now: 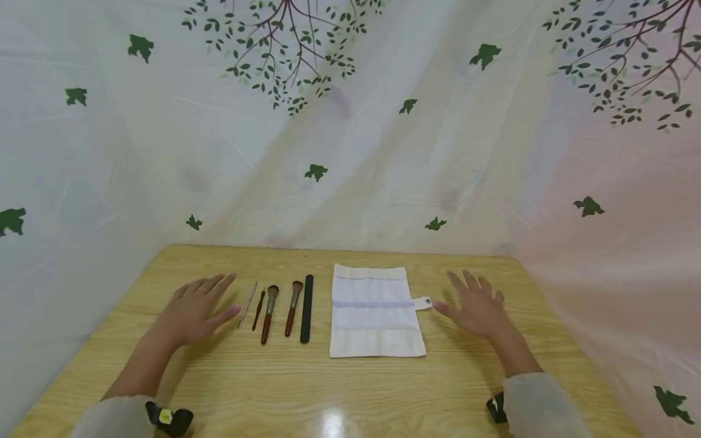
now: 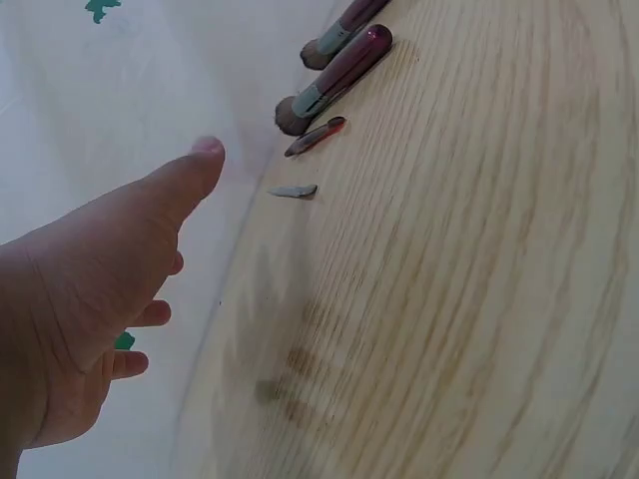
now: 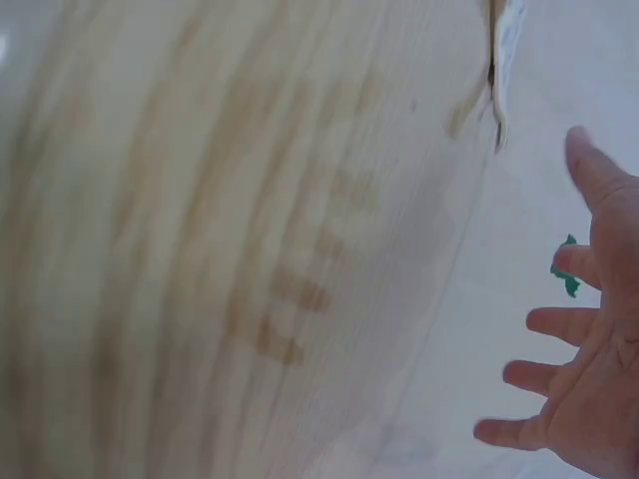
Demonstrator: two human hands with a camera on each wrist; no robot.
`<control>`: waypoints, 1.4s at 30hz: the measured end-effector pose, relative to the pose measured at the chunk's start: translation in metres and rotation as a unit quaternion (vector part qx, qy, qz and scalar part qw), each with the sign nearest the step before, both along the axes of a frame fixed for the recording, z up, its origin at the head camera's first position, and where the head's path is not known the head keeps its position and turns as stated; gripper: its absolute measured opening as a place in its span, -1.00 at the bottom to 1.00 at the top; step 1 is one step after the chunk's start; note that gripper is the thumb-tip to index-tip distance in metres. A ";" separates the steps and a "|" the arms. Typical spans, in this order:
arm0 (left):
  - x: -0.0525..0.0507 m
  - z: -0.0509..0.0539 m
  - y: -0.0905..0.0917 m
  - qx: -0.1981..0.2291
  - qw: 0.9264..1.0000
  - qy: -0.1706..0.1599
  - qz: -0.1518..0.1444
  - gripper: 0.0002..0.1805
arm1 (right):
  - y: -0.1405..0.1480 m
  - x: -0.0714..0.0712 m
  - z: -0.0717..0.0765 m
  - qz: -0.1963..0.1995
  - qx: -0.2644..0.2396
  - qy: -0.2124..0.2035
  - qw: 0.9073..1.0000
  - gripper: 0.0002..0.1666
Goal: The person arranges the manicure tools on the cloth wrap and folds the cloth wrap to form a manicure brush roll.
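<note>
Over our pale wood-grained bench (image 1: 372,395), our left grip (image 1: 194,311) is spread wide beside a thin silvery tool (image 1: 248,304), our right grip (image 1: 475,307) likewise near the snap strap (image 1: 421,303) of a white pocketed cloth case (image 1: 378,344) — neither holds anything. For a clean lift, we'd best pinch the soft, red-brown-handled brushes (image 1: 266,319) mid-handle. The head view nearly joins right thumb (image 3: 589,165) and strap; the right-wrist view shows a gap.

A bare right hand (image 3: 604,369), fingers spread, hovers above the pale wood-grained tabletop (image 3: 150,249), brownish finger shadows (image 3: 303,291) on it, a white fabric flap (image 3: 506,60) near its edge, green-printed white cloth (image 3: 469,309) beyond it
</note>
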State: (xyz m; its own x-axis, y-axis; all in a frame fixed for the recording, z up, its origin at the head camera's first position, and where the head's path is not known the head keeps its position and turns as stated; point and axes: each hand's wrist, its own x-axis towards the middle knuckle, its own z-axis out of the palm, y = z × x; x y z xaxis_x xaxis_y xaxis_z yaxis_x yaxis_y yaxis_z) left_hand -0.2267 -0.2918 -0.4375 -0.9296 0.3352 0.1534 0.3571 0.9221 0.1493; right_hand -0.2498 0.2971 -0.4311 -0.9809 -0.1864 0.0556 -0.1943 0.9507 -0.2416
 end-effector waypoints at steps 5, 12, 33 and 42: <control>-0.005 -0.002 0.005 0.019 1.000 0.002 -0.015 -0.23 | -0.014 -0.003 -0.001 0.029 -0.009 0.015 0.999 -0.04; -0.015 -0.008 0.013 0.030 0.999 -0.002 -0.022 -0.33 | -0.033 -0.006 -0.002 0.049 -0.023 0.019 0.998 -0.11; -0.031 -0.017 0.035 0.176 0.981 -0.079 -0.026 -0.43 | -0.093 -0.021 -0.002 0.063 -0.049 -0.021 0.997 -0.21; -0.039 -0.017 0.045 0.199 0.975 -0.102 0.000 -0.43 | -0.124 -0.025 -0.002 0.083 -0.102 -0.043 0.990 -0.36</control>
